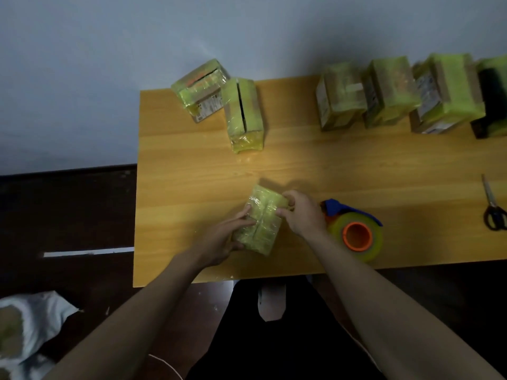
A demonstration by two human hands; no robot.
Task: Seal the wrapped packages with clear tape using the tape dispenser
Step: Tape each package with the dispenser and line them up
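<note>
1. Package in hand (263, 223): green-wrapped block lying near the table's (192, 165) front edge, left of centre. Your left hand (227, 237) holds its near-left side, fingers laid over the top and thumb wrapped low, likely to keep it from sliding. Your right hand (299, 215) pinches the wrap at its far-right corner, fingers curled, seemingly pressing down film or a tape end along the centre seam; whether tape is under the fingers cannot be told

2. Tape dispenser (354, 229): blue frame, orange core, clear roll. It rests just right of your right wrist, near the front edge, within easy reach for the next strip. Neither hand holds it

3. Scissors (493, 207): dark handles, lying at the right edge, well apart from the work

4. Two packages (219, 102), far-left corner: one tilted and overhanging the far edge, the other upright against it. Both show a dark slit along the top, so you may judge them not yet sealed

5. Row of packages (395, 94), far edge toward the right corner: about four, standing side by side and touching. Their grouping suggests a separate pile; sealed or not cannot be told

6. Pale bag (30, 325) on the floor, below the table's left side
</note>
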